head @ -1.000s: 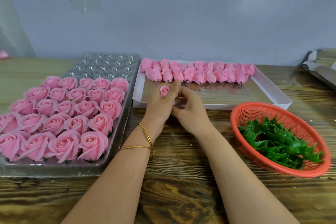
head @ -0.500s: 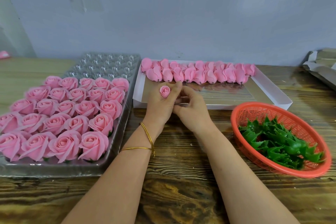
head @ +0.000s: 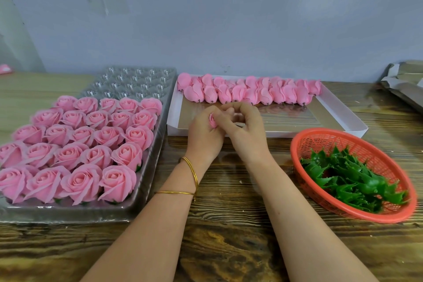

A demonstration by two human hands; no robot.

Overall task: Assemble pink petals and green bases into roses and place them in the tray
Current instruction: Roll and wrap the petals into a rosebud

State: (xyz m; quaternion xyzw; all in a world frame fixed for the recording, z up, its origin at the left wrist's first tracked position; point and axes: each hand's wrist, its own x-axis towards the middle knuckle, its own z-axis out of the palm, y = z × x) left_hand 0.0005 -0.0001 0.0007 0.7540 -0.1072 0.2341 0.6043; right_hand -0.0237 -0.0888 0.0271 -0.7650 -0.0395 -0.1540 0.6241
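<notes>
My left hand (head: 203,135) grips a small pink rose bud (head: 212,120), mostly hidden by the fingers. Pressed against it from the right, my right hand (head: 246,131) has curled fingers that pinch at the bud. Both hands hover over the front edge of the white box (head: 357,121). A row of pink petal buds (head: 249,92) lies along the back of that box. Green bases (head: 352,178) fill an orange basket (head: 325,136) on the right. Several finished roses (head: 77,144) stand in the clear plastic tray (head: 146,167) on the left.
The tray's far rows are bare cells (head: 135,80). Grey folded packaging (head: 405,80) lies at the far right edge. A grey wall stands behind the wooden table (head: 229,247).
Both hands have closed more tightly around the bud, so less of it shows. The right fingers have moved over onto the bud.
</notes>
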